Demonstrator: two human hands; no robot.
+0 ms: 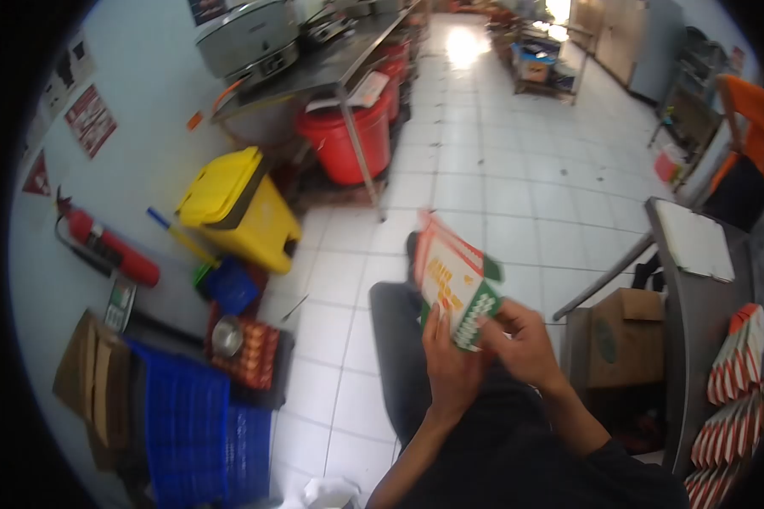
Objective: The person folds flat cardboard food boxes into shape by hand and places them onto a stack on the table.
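A printed cardboard food carton, white, red and green with yellow lettering, is held up over my lap. My left hand grips its lower edge, fingers against the printed face. At the lower right corner, my right hand pinches the green end panel with thumb and fingers. One green flap sticks out at the upper right of the carton. Its back and the fingertips behind it are hidden. To my right, several similar red-and-white striped cartons lie in stacked rows on a grey table.
On the left are a yellow bin, a fire extinguisher, blue crates and a metal bowl. A red tub sits under a steel counter. Beneath the right table is a brown cardboard box; an orange chair stands behind it.
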